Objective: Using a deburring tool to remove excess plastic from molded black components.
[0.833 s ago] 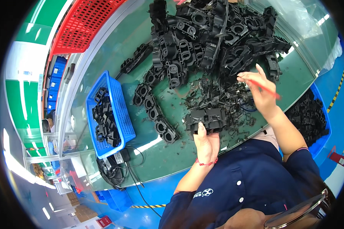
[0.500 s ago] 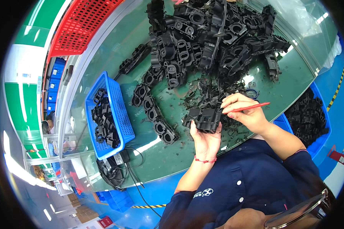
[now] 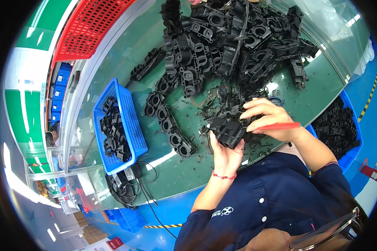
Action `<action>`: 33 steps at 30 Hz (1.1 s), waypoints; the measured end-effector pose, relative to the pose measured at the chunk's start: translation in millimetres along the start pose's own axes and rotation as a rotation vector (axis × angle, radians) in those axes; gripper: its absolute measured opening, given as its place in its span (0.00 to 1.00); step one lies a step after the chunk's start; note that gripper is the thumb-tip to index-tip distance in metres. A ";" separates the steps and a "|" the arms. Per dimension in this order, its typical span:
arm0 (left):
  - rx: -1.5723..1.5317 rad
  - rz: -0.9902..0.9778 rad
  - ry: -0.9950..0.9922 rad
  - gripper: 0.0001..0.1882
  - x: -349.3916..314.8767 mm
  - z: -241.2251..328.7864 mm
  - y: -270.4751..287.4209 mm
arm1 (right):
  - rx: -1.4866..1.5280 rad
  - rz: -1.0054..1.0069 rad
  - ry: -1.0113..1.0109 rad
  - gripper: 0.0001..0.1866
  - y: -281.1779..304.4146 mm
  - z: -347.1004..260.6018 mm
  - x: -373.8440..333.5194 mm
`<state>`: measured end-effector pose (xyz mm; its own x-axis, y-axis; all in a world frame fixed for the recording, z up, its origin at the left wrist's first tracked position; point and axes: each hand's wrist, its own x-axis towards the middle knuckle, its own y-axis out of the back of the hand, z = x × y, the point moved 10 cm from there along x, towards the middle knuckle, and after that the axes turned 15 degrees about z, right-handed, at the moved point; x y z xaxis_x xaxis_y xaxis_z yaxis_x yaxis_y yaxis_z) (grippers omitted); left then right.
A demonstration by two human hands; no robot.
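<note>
A black molded plastic part [image 3: 227, 132] with boxy sections rests in my left hand [image 3: 227, 158], gripped from below by thumb and fingers. My right hand [image 3: 273, 119] is at the part's right side, its fingertips close to the edge. It holds a slim red pen-like tool [image 3: 282, 126], whose back end points right; the tip is hidden. Whether the right fingers touch the part, I cannot tell. Black scraps [image 3: 222, 100] lie on the green tabletop just beyond the part.
A large heap of black molded parts [image 3: 201, 54] covers the far side of the table. A row of joined parts [image 3: 167, 121] lies left of my hands. Further left stands a blue basket [image 3: 134, 129] holding black pieces; cables [image 3: 144, 188] run beside it. A blue bin [image 3: 352, 154] is at right.
The black part has turned and tilted in my left hand. My right hand has shifted slightly right, its fingers more stretched, and the red tool lies lower.
</note>
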<state>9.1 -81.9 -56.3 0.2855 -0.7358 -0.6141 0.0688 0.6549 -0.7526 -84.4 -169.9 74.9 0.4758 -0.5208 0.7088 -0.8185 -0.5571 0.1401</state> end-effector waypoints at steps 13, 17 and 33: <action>0.126 0.024 0.132 0.27 -0.4 -10.7 3.5 | 0.276 -0.105 -0.328 0.05 -3.0 27.1 -5.4; 0.027 0.024 0.208 0.28 3.0 -14.3 8.5 | 0.338 -0.063 -0.521 0.07 -5.7 37.7 -18.1; 0.205 0.025 0.108 0.29 -6.3 -20.9 -3.1 | 0.977 0.461 -1.005 0.10 -37.6 53.9 -78.1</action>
<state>-12.9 -82.9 -55.0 0.1866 -0.7262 -0.6617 0.2593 0.6861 -0.6798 -73.4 -143.1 -23.0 0.5920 -0.7617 -0.2634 -0.6134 -0.2137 -0.7603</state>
